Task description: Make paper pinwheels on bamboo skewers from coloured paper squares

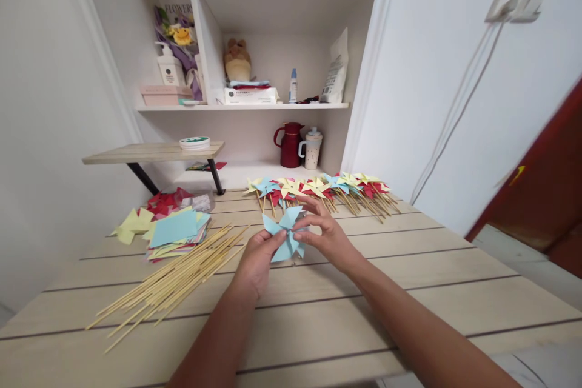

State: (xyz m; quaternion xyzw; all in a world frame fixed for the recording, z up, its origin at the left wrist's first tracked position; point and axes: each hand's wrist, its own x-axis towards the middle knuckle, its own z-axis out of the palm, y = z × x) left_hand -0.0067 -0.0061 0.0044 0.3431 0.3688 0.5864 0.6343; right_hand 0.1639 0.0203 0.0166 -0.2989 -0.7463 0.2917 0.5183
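Paper pinwheel (286,248), light blue, sits between my 2 hands above the slatted table (336,339). My left hand (257,254) pinches it near the centre; whether my right hand's (322,230) fingertips close on its middle, I can't quite tell. Bamboo sticks (175,276) lie leftward.

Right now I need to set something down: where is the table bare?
The table is bare right of the right forearm, nearer than the pinwheels; a smaller patch lies between the sticks and left forearm. It's crowded at left with paper and sticks, at the back with pinwheels.
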